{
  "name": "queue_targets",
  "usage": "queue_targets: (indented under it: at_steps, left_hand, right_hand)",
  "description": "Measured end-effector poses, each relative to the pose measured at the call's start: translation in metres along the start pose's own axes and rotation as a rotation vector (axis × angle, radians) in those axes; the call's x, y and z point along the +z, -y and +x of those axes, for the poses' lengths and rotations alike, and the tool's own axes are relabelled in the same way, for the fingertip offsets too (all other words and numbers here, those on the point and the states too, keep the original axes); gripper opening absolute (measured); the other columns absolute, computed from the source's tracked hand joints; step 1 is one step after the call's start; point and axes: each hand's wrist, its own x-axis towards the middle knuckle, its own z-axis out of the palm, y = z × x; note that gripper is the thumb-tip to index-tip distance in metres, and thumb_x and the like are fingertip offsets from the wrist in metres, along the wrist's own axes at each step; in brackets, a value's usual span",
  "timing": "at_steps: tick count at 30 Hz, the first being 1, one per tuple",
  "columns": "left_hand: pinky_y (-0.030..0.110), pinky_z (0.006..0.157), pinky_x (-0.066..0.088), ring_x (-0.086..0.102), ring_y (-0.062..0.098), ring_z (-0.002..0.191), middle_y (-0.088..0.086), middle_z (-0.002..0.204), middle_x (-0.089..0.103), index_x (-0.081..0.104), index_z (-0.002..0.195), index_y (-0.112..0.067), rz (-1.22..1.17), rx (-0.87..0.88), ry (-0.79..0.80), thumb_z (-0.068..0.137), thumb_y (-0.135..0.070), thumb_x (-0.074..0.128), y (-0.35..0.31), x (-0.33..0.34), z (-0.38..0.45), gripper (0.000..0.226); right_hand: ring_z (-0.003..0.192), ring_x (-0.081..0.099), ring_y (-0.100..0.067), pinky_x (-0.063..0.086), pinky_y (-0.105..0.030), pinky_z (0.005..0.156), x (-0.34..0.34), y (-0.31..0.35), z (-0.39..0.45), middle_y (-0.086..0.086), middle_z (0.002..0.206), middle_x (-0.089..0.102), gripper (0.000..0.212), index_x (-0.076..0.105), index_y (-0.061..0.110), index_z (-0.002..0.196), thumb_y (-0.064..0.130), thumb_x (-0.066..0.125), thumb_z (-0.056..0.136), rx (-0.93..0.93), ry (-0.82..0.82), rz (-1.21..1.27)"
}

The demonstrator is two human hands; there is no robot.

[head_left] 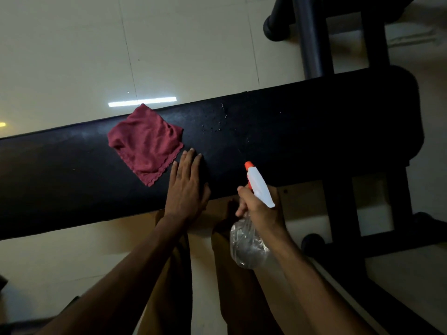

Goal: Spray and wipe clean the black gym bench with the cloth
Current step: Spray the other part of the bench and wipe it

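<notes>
The black gym bench (302, 131) runs across the view from lower left to upper right. Small droplets glisten on its pad near the middle. A dark red cloth (145, 143) lies crumpled on the pad, left of centre. My left hand (186, 184) rests flat on the pad, fingers together, just right of the cloth and not holding it. My right hand (258, 209) grips a clear spray bottle (251, 213) with a white head and orange nozzle. The nozzle points at the pad from the near edge.
Pale tiled floor (72, 56) lies beyond the bench. The black bench frame and legs (343, 213) stand at the right, and more dark equipment (312, 32) fills the upper right. My legs in brown trousers (174, 286) stand close against the bench's near side.
</notes>
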Motion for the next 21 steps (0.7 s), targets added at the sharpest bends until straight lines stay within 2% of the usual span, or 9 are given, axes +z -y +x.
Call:
queue_targets:
  at_steps: [2, 4, 7, 10, 13, 16, 18, 19, 21]
  left_hand:
    - [0.05, 0.126, 0.012, 0.014, 0.032, 0.155, 0.019, 0.166, 0.019, 0.027, 0.156, -0.004, 0.007, 0.002, 0.008, 0.093, -0.029, 0.06, -0.001, 0.0, -0.001, 0.075]
    - [0.05, 0.126, 0.011, 0.012, 0.032, 0.156, 0.018, 0.167, 0.017, 0.025, 0.157, -0.005, 0.017, 0.003, 0.02, 0.093, -0.03, 0.064, -0.003, 0.0, -0.001, 0.079]
    - [0.05, 0.127, 0.009, 0.008, 0.031, 0.156, 0.016, 0.168, 0.013, 0.023, 0.159, -0.007, 0.022, 0.016, 0.052, 0.092, -0.03, 0.066, -0.008, 0.002, 0.0, 0.082]
    - [0.05, 0.126, 0.007, 0.008, 0.03, 0.156, 0.015, 0.168, 0.014, 0.024, 0.158, -0.008, 0.02, 0.069, 0.066, 0.093, -0.029, 0.066, -0.014, 0.005, 0.001, 0.081]
    - [0.051, 0.126, 0.006, 0.007, 0.03, 0.156, 0.015, 0.168, 0.013, 0.024, 0.158, -0.006, 0.034, 0.093, 0.083, 0.093, -0.025, 0.065, -0.022, 0.009, 0.002, 0.079]
    - [0.052, 0.127, 0.007, 0.006, 0.03, 0.156, 0.015, 0.169, 0.011, 0.023, 0.158, -0.007, 0.046, 0.122, 0.109, 0.091, -0.023, 0.064, -0.031, 0.011, 0.004, 0.081]
    - [0.052, 0.126, 0.008, 0.006, 0.029, 0.156, 0.014, 0.169, 0.011, 0.023, 0.158, -0.007, 0.062, 0.156, 0.123, 0.091, -0.023, 0.065, -0.038, 0.011, 0.005, 0.08]
    - [0.053, 0.126, 0.009, 0.006, 0.029, 0.156, 0.014, 0.169, 0.011, 0.024, 0.158, -0.007, 0.067, 0.169, 0.13, 0.091, -0.023, 0.064, -0.042, 0.012, 0.005, 0.08]
    - [0.055, 0.126, 0.01, 0.006, 0.029, 0.156, 0.014, 0.169, 0.011, 0.024, 0.158, -0.007, 0.07, 0.175, 0.139, 0.092, -0.023, 0.064, -0.05, 0.013, 0.006, 0.079]
  right_hand:
    - [0.057, 0.066, -0.019, 0.051, -0.027, 0.055, 0.001, 0.0, -0.002, -0.005, 0.063, 0.068, 0.016, 0.066, 0.01, 0.078, 0.017, 0.066, 0.093, 0.028, 0.045, 0.068]
    - [0.052, 0.062, -0.015, 0.05, -0.027, 0.054, -0.001, -0.005, -0.004, -0.002, 0.057, 0.064, 0.019, 0.064, 0.011, 0.075, 0.017, 0.066, 0.093, 0.041, 0.035, 0.042]
    - [0.049, 0.055, -0.014, 0.048, -0.032, 0.057, -0.014, -0.012, -0.009, 0.004, 0.049, 0.055, 0.02, 0.06, 0.015, 0.072, 0.023, 0.067, 0.09, 0.135, -0.11, 0.115]
    - [0.052, 0.056, -0.015, 0.045, -0.027, 0.051, -0.039, -0.011, -0.015, -0.002, 0.061, 0.063, 0.016, 0.064, 0.014, 0.072, 0.025, 0.067, 0.084, 0.183, -0.192, 0.239]
    - [0.049, 0.053, -0.012, 0.045, -0.027, 0.051, -0.064, -0.023, -0.026, 0.001, 0.054, 0.056, 0.022, 0.058, 0.014, 0.072, 0.031, 0.068, 0.082, 0.232, -0.251, 0.157]
    - [0.05, 0.055, -0.011, 0.045, -0.028, 0.05, -0.084, -0.033, -0.034, 0.001, 0.057, 0.059, 0.028, 0.061, 0.005, 0.084, 0.032, 0.069, 0.081, 0.194, -0.248, 0.128]
    - [0.055, 0.06, -0.011, 0.045, -0.028, 0.049, -0.093, -0.034, -0.037, -0.001, 0.065, 0.066, 0.012, 0.068, 0.016, 0.082, 0.026, 0.068, 0.087, 0.147, -0.209, 0.133]
    - [0.055, 0.059, -0.012, 0.045, -0.029, 0.049, -0.097, -0.035, -0.038, -0.001, 0.064, 0.066, 0.011, 0.068, 0.021, 0.077, 0.027, 0.068, 0.086, 0.141, -0.217, 0.132]
    - [0.05, 0.055, -0.013, 0.044, -0.03, 0.05, -0.105, -0.036, -0.04, -0.001, 0.056, 0.058, 0.018, 0.062, 0.018, 0.073, 0.024, 0.068, 0.089, 0.137, -0.296, 0.135]
